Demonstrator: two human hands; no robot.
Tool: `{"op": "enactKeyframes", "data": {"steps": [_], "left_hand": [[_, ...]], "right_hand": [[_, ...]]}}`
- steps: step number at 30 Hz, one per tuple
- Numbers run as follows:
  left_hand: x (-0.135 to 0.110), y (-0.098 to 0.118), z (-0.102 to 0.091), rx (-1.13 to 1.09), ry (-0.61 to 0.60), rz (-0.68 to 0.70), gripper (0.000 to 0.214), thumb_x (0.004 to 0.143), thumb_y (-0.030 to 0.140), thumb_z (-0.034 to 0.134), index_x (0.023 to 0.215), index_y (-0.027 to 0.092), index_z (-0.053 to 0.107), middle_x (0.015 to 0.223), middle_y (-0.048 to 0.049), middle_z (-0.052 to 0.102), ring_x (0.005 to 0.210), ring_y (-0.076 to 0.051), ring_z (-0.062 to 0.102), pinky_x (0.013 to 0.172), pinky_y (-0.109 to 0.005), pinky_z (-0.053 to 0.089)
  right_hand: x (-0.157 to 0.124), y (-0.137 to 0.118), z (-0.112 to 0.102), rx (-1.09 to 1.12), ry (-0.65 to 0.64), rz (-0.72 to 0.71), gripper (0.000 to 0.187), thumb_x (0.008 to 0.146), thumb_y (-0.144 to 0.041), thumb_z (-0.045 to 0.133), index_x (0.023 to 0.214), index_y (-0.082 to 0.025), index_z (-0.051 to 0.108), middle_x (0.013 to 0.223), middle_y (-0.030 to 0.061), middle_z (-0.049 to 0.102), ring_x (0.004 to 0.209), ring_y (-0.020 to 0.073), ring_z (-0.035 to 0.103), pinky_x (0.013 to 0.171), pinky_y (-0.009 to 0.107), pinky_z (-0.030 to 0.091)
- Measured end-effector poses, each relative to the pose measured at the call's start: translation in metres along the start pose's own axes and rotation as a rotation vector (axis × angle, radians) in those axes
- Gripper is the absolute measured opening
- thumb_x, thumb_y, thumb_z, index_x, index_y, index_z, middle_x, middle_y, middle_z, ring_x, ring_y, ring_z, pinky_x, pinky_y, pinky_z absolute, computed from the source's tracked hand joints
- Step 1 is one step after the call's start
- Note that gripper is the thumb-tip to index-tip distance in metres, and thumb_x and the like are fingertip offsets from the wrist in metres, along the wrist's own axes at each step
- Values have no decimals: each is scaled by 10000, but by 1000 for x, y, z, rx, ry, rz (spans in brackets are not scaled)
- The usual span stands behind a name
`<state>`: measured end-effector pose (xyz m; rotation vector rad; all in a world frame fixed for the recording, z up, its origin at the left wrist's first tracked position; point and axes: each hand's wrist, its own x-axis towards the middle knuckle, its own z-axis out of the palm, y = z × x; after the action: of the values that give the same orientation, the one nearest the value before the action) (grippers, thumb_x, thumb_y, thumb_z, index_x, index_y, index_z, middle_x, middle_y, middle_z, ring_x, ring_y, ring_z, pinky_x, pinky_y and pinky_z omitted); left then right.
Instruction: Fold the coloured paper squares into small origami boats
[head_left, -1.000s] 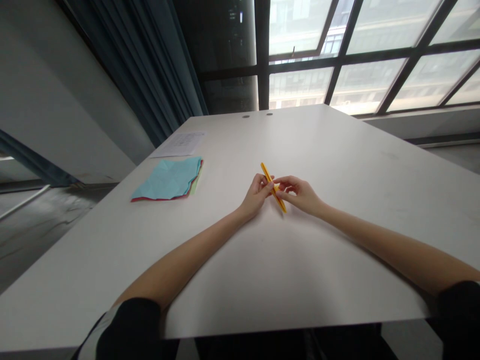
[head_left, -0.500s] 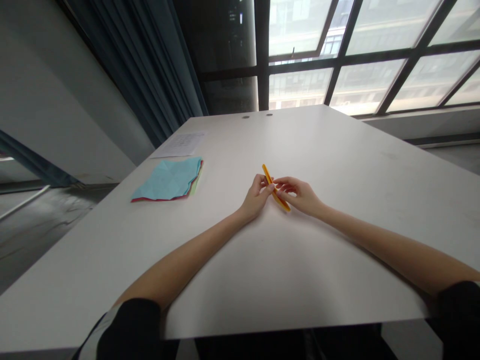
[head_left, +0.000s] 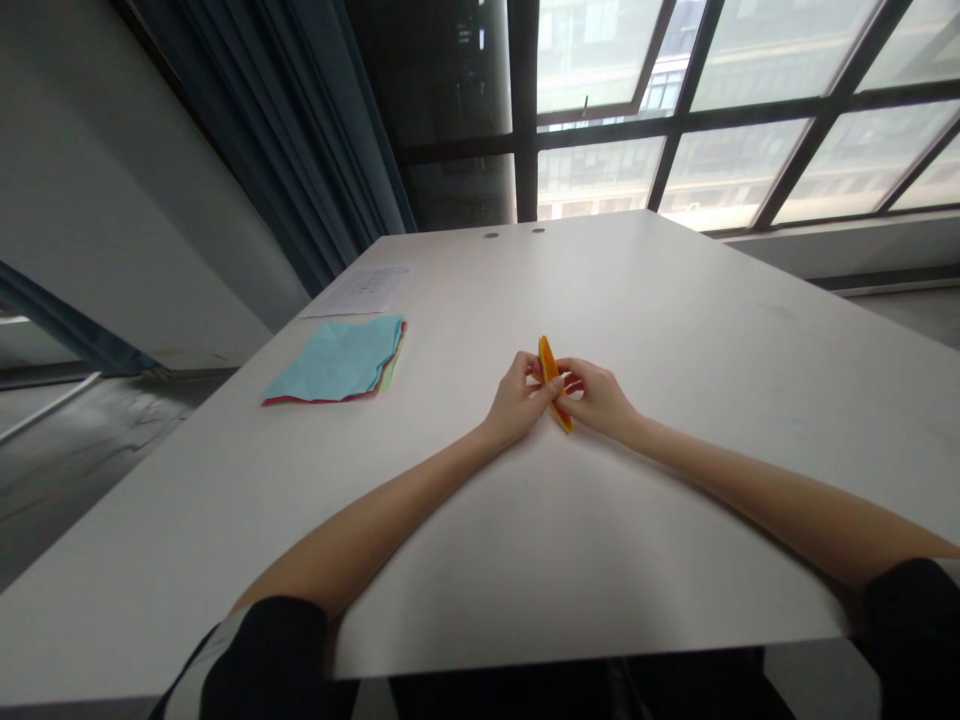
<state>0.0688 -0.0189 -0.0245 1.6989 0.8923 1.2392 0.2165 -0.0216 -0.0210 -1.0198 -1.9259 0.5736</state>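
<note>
Between my hands is a narrow orange folded paper [head_left: 550,358], held a little above the table and tilted, its lower tip pointing toward me. My left hand [head_left: 520,398] pinches it from the left, thumb on the near face. From the right, my right hand [head_left: 596,397] grips the same piece with thumb and fingers close to the left thumb. Fingers cover the middle of the paper; both ends show, and a darker orange gap runs along the upper part.
On the white table [head_left: 480,560], a stack of coloured paper [head_left: 337,358], light blue on top with red and green edges, lies to the left. Behind it is a printed white sheet [head_left: 364,290]. A blue curtain [head_left: 300,130] and windows stand beyond the table.
The orange paper has turned more upright and its upper part shows wider, with a gap along it. My hands have shifted slightly and drawn closer together.
</note>
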Motion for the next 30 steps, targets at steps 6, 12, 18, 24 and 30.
{"op": "enactKeyframes", "data": {"steps": [6, 12, 18, 24, 30], "left_hand": [[2, -6, -2, 239, 35, 49, 123, 769, 204, 544, 869, 184, 475, 970, -50, 522, 947, -168, 504, 702, -278, 492], [6, -7, -9, 567, 190, 85, 71, 690, 146, 563, 709, 172, 500, 951, -67, 513, 940, -193, 497, 735, -308, 449], [3, 1, -4, 470, 121, 1, 47, 739, 198, 519, 782, 181, 517, 670, 27, 542, 597, -111, 486, 565, -228, 390], [2, 5, -4, 448, 134, -12, 26, 719, 179, 501, 740, 183, 516, 656, 30, 549, 574, -106, 473, 548, -223, 359], [1, 6, -4, 479, 149, -35, 47, 697, 169, 513, 718, 196, 481, 593, 51, 491, 528, -101, 447, 512, -219, 326]], "right_hand": [[1, 3, 0, -43, 62, 16, 213, 723, -161, 507, 918, -180, 592, 864, 35, 654, 702, 131, 614, 625, 253, 536], [3, 8, -3, -96, 107, 26, 251, 699, -109, 480, 917, -183, 581, 873, 30, 648, 685, 124, 603, 621, 257, 535], [1, 4, 1, -121, 81, -23, 246, 692, -111, 494, 910, -182, 583, 849, 30, 635, 689, 127, 597, 637, 260, 525], [2, 0, -1, -148, 105, -15, 234, 684, -98, 467, 872, -194, 567, 828, 26, 610, 689, 130, 580, 623, 256, 507], [6, 0, -6, -144, 166, 31, 204, 641, -88, 451, 785, -196, 546, 803, 23, 581, 686, 136, 566, 575, 249, 487]]}}
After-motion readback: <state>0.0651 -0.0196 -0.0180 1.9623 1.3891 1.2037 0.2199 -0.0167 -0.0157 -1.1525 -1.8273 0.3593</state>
